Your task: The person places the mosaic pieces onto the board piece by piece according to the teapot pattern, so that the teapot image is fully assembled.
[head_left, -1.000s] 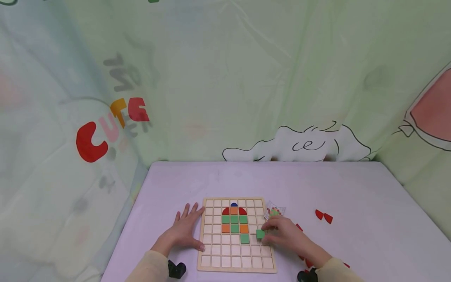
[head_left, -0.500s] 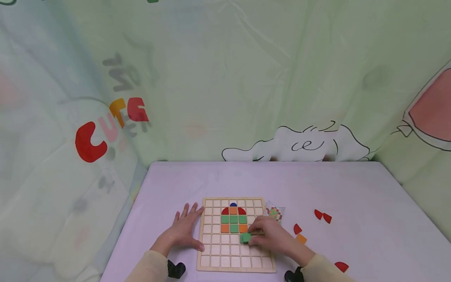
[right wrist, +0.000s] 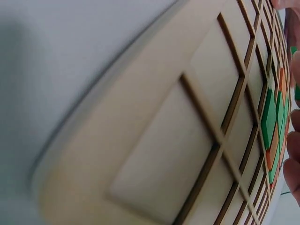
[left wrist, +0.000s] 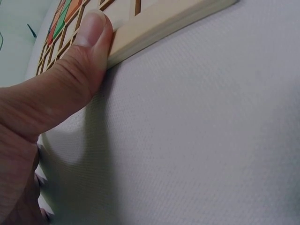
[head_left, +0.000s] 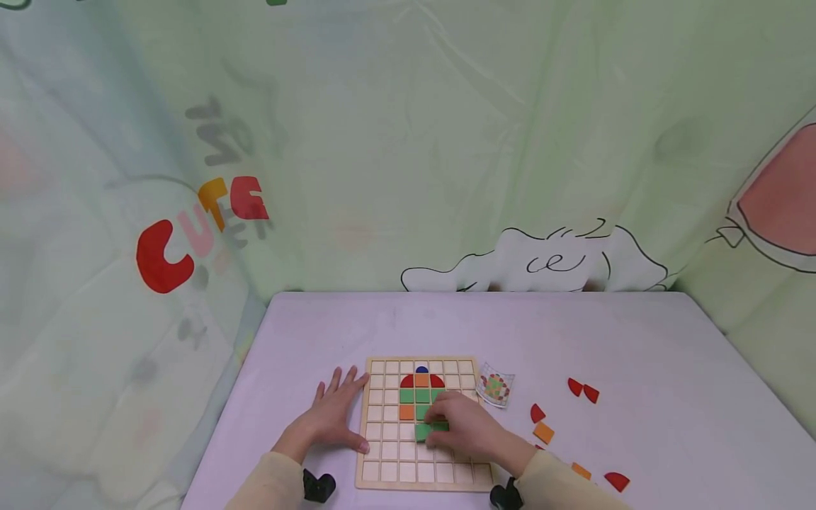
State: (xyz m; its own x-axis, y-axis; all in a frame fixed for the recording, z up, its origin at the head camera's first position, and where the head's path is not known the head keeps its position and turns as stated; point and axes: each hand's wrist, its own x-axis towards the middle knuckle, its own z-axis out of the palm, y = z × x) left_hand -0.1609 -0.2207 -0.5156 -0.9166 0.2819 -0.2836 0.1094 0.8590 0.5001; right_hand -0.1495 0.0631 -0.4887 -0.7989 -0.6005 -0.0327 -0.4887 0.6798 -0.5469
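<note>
A wooden grid board (head_left: 421,486) lies on the table, its upper middle filled with green and orange square tiles, red quarter-round pieces and a blue piece (head_left: 422,370). My left hand (head_left: 328,419) spreads along the board's left edge, and in the left wrist view its thumb (left wrist: 70,79) presses on the wooden frame. Between thumb and fingertips my right hand (head_left: 468,427) pinches a green square tile (head_left: 421,433), low over the middle column, just left of another green tile. That hand hides part of the pattern. In the right wrist view its fingers (right wrist: 294,140) show at the right edge.
A small pattern card (head_left: 495,386) lies by the board's upper right corner. Scattered to the right are red quarter-round pieces (head_left: 617,482) and orange squares (head_left: 543,433). A printed curtain (head_left: 382,142) stands behind the table (head_left: 669,354).
My right hand has moved left across the board with the green tile, from the right columns to the middle one. Orange squares at the right came into view. The left hand stays put.
</note>
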